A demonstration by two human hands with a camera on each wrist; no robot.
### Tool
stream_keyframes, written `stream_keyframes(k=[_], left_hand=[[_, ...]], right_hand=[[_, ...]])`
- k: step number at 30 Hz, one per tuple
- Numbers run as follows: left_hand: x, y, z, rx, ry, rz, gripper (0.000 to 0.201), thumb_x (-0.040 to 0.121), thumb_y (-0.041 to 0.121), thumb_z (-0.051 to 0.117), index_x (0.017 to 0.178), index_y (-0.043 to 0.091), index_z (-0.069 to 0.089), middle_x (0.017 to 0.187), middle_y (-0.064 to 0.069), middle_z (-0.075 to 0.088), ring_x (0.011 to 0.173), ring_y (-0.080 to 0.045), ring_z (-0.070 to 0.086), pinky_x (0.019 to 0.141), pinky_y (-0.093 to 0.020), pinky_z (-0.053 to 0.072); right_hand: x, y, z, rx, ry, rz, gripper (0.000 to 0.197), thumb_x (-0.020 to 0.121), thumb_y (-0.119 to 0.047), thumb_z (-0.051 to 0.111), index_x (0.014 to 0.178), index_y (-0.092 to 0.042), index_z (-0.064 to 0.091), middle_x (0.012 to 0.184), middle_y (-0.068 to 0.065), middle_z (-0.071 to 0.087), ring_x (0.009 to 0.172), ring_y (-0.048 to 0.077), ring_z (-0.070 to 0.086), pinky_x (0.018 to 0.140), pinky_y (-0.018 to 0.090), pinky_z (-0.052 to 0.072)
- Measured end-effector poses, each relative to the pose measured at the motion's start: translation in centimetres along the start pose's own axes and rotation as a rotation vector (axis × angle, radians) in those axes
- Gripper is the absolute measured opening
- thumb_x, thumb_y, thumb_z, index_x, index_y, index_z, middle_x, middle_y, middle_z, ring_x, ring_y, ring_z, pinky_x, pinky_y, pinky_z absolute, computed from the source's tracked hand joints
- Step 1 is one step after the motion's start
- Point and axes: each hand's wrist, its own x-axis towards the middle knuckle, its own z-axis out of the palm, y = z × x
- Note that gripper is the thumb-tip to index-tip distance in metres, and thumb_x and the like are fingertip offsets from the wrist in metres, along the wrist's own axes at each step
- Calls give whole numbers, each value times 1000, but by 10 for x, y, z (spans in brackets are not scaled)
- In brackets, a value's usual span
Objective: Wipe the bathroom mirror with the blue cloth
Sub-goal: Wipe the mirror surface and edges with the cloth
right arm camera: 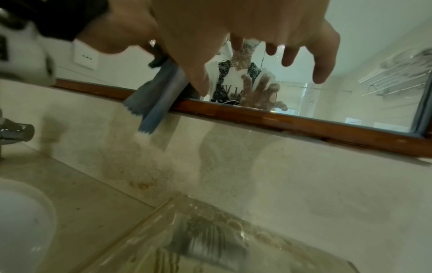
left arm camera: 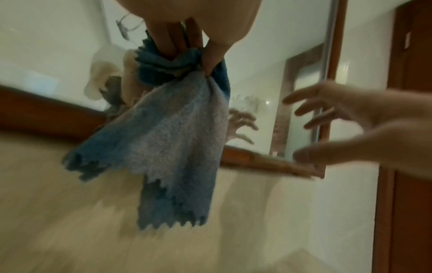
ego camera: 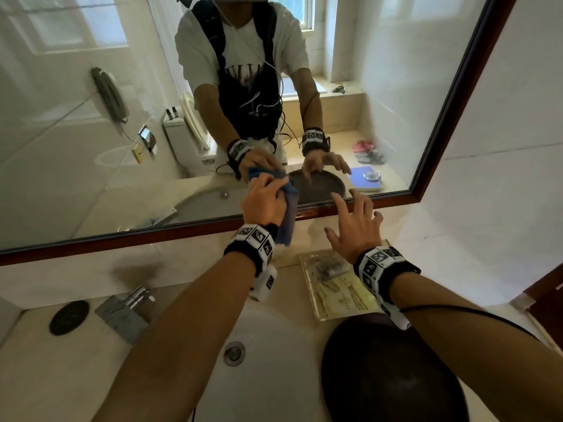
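The wood-framed bathroom mirror (ego camera: 91,123) fills the wall above the counter. My left hand (ego camera: 264,198) grips a bunched blue cloth (ego camera: 288,217) at the mirror's lower edge; its loose end hangs down over the frame. In the left wrist view the cloth (left arm camera: 163,147) dangles from my fingers (left arm camera: 173,38) with its zigzag hem low. My right hand (ego camera: 355,226) hovers open beside it, fingers spread just in front of the frame, holding nothing. The right wrist view shows the cloth (right arm camera: 156,99) to the left of my spread fingers (right arm camera: 287,55) and the mirror (right arm camera: 327,96) beyond.
Below are a white sink (ego camera: 262,360) with a drain, a chrome tap (ego camera: 128,309) at left, a dark round plate (ego camera: 393,376) at front right, a clear tray (ego camera: 338,287) holding papers, and a dark disc (ego camera: 69,317). A door frame (left arm camera: 406,129) stands right.
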Motion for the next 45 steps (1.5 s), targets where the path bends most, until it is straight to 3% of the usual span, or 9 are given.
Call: stream_keyframes(k=[3, 8, 13, 18, 24, 30, 36, 40, 45], left_hand=[[39, 26, -6, 11, 75, 81, 25, 82, 19, 52, 95, 12, 73, 94, -9, 66, 85, -30, 60, 65, -32, 49], [48, 37, -4, 52, 80, 119, 21, 78, 9, 66, 97, 13, 72, 95, -7, 67, 86, -28, 61, 67, -32, 49], [10, 22, 21, 78, -176, 64, 24, 86, 13, 61, 108, 17, 70, 105, -3, 64, 98, -24, 57, 78, -37, 51], [-27, 3, 44, 106, -308, -58, 26, 85, 14, 59, 105, 22, 72, 104, -2, 65, 101, -24, 57, 71, -36, 50], [-13, 13, 42, 95, -274, 25, 24, 81, 12, 61, 102, 16, 73, 98, -4, 67, 97, -26, 59, 72, -36, 52], [35, 56, 36, 8, -125, 160, 31, 84, 13, 62, 115, 12, 67, 106, -8, 68, 100, -25, 60, 79, -34, 50], [52, 77, 49, -40, -17, 242, 22, 77, 11, 70, 99, 9, 72, 93, -6, 70, 86, -24, 63, 66, -32, 53], [37, 75, 68, -63, -54, 236, 22, 79, 17, 60, 95, 10, 73, 91, -6, 70, 85, -24, 63, 63, -36, 55], [2, 70, 97, -26, -180, 128, 18, 76, 12, 66, 91, 16, 75, 90, -3, 68, 88, -23, 62, 57, -37, 55]], right_hand=[[3, 0, -2, 16, 11, 10, 82, 84, -48, 62, 148, -29, 15, 154, 15, 14, 139, 36, 16, 102, 61, 33], [4, 2, -1, 43, 18, 22, 81, 84, -48, 62, 148, -28, 16, 154, 15, 14, 139, 36, 16, 102, 60, 33], [6, 9, 4, 38, 1, 38, 80, 85, -48, 62, 148, -28, 17, 153, 14, 14, 138, 35, 16, 103, 59, 32], [8, 23, 9, 41, 12, 50, 80, 84, -47, 64, 147, -28, 19, 153, 14, 16, 139, 35, 17, 103, 59, 32], [13, 35, 16, 59, -22, 103, 79, 85, -46, 63, 148, -29, 19, 155, 14, 13, 141, 36, 14, 105, 61, 31], [17, 42, 16, 60, -17, 124, 79, 86, -47, 62, 148, -29, 17, 155, 15, 14, 140, 37, 15, 104, 61, 32], [16, 59, 17, 77, 5, 156, 78, 84, -47, 63, 146, -27, 22, 152, 15, 19, 137, 36, 20, 101, 60, 34], [12, 75, 20, 83, -3, 183, 77, 83, -46, 64, 145, -27, 23, 152, 14, 19, 137, 37, 20, 101, 61, 34], [4, 91, 22, 81, -12, 193, 77, 83, -46, 64, 145, -28, 21, 152, 14, 18, 137, 36, 20, 101, 60, 35]])
